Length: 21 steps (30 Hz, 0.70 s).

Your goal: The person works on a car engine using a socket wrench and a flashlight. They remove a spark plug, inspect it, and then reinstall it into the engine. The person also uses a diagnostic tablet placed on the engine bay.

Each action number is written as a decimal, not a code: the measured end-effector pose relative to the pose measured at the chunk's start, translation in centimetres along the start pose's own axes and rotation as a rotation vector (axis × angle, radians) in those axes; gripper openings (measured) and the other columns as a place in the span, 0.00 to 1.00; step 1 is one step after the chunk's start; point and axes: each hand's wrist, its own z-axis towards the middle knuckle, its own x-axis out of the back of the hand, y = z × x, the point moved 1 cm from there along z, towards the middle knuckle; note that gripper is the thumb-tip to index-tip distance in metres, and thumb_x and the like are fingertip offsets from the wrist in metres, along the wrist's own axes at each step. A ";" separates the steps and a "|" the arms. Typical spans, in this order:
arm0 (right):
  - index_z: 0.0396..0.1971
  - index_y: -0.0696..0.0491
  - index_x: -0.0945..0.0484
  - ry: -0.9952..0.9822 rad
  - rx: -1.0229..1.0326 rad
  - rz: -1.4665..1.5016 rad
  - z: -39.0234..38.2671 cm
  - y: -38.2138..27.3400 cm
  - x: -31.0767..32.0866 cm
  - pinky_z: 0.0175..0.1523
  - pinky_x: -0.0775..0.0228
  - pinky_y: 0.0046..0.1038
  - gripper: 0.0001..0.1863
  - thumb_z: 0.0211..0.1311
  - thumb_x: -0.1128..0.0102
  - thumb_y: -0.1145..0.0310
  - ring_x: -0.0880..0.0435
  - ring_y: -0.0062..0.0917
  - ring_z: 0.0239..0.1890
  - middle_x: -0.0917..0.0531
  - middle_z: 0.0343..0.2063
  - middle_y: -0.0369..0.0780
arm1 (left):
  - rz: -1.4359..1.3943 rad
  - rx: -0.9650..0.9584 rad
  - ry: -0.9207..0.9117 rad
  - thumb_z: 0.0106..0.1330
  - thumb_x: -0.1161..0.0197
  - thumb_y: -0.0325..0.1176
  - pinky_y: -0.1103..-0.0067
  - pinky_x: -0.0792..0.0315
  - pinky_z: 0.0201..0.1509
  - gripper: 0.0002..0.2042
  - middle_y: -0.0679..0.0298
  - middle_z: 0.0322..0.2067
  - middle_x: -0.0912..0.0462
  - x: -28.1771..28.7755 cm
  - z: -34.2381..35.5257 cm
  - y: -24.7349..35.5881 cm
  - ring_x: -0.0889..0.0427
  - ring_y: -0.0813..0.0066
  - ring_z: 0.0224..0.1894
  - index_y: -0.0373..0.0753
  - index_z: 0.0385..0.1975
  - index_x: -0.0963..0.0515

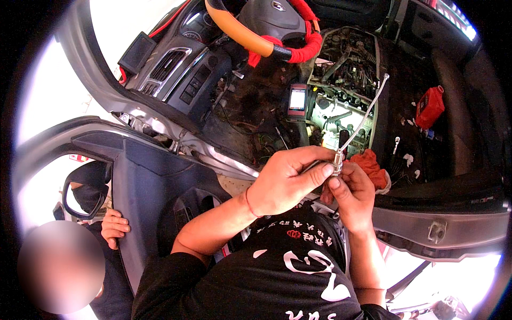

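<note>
A slim silver rod with a small knob at its far end slants up and right over the engine opening. At its near end is a metal threaded-looking fitting. My left hand pinches this fitting between thumb and fingers. My right hand closes around its lower part from the other side; the lowest end is hidden by the fingers. Just beyond my right hand lies an orange-red cloth. Below the rod, the lit engine shows through the open floor panel.
A handheld device with a lit screen lies left of the engine. Above is the steering wheel. A red bottle and a ratchet-like tool lie right. Another person's hand grips the open door at left.
</note>
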 end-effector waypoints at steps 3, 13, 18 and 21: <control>0.45 0.61 0.28 -0.008 0.005 0.017 -0.1 -0.4 -0.1 0.31 0.31 0.19 0.14 0.68 0.38 0.69 0.23 0.17 0.25 0.21 0.27 0.37 | 0.064 -0.045 0.001 0.74 0.42 0.32 0.80 0.26 0.52 0.15 0.63 0.46 0.18 -0.1 0.0 0.2 0.22 0.79 0.48 0.30 0.55 0.24; 0.44 0.61 0.28 -0.058 0.030 0.111 0.3 -2.0 -1.0 0.28 0.32 0.19 0.16 0.70 0.40 0.63 0.24 0.17 0.22 0.21 0.24 0.38 | -0.143 0.024 -0.087 0.75 0.46 0.28 0.77 0.20 0.38 0.13 0.59 0.39 0.18 -0.4 0.6 1.8 0.17 0.74 0.33 0.29 0.54 0.26; 0.44 0.61 0.28 -0.066 0.101 0.077 0.6 -3.0 -1.1 0.27 0.31 0.20 0.17 0.70 0.40 0.61 0.24 0.18 0.21 0.22 0.23 0.38 | -0.135 -0.007 -0.111 0.75 0.46 0.28 0.76 0.19 0.37 0.13 0.58 0.38 0.18 -0.5 0.9 3.0 0.16 0.72 0.32 0.28 0.55 0.27; 0.44 0.61 0.28 -0.080 0.132 0.082 0.8 -3.5 -1.0 0.27 0.30 0.21 0.17 0.71 0.41 0.61 0.24 0.19 0.20 0.22 0.22 0.39 | -0.128 -0.041 -0.130 0.75 0.46 0.27 0.76 0.19 0.38 0.14 0.58 0.38 0.18 -0.7 1.2 3.6 0.16 0.72 0.33 0.28 0.55 0.28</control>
